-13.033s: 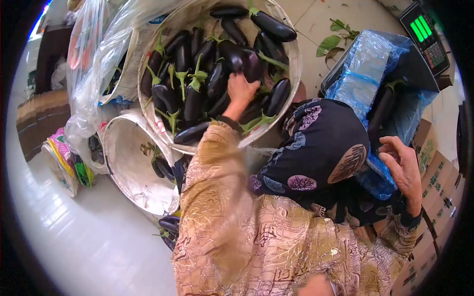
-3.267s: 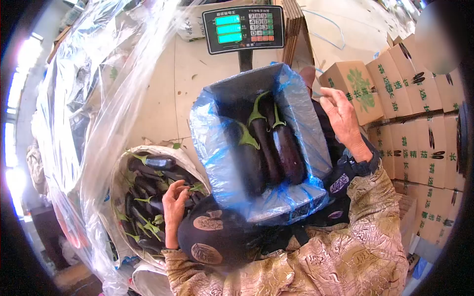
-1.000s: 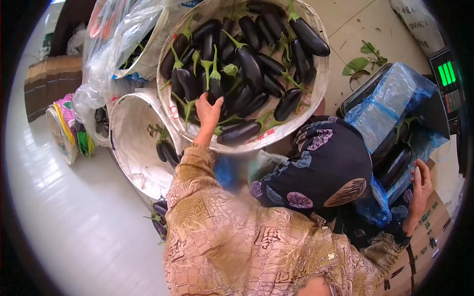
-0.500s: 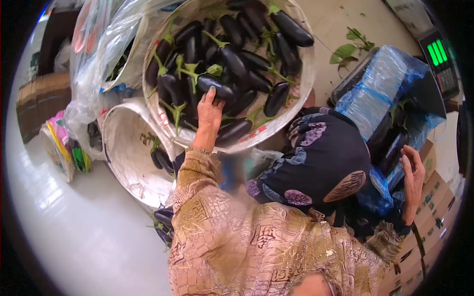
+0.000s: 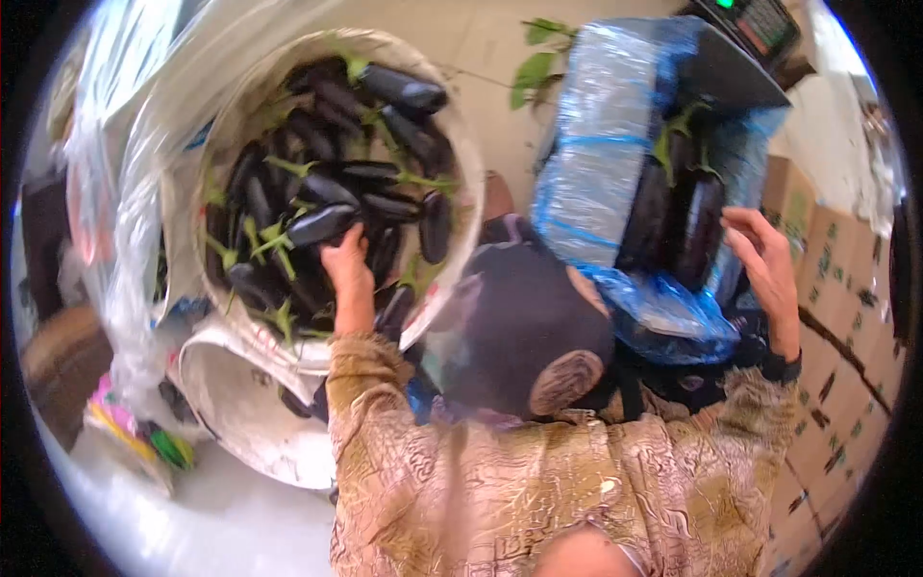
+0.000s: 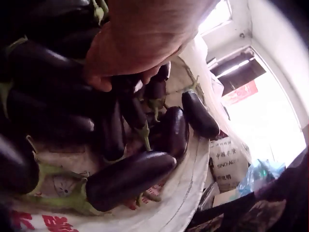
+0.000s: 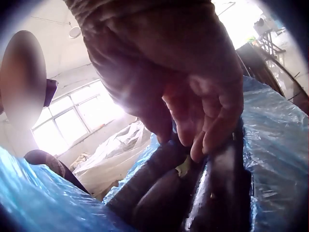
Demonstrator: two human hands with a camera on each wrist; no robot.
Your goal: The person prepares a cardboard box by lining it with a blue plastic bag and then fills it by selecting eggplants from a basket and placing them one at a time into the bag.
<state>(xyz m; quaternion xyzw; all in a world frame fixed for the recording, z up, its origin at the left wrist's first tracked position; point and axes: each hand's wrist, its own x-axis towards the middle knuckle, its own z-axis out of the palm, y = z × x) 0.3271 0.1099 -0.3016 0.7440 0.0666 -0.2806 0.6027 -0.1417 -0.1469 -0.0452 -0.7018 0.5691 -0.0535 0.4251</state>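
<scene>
Eggplant [image 5: 322,223] in left hand [image 5: 348,274] fingers' grasp; right hand [image 5: 769,264] fingers loose; sack [image 6: 228,162] reads SINO-AG.

Two grips: left grip [image 5: 348,274] and right grip [image 5: 764,260]. One round basket [image 5: 473,173], heaped with loose eggplants [image 5: 404,93], well over a dozen, too overlapped for an exact tally. One box [image 5: 596,125] lined in blue plastic, with at least three boxed eggplants [image 5: 673,216] showing. One second white basket [image 5: 240,428] lower down. One scale display [image 5: 760,17]. Several printed cartons [image 5: 836,274], number unclear. One sprig of green leaves [image 5: 534,72] on the floor.
</scene>
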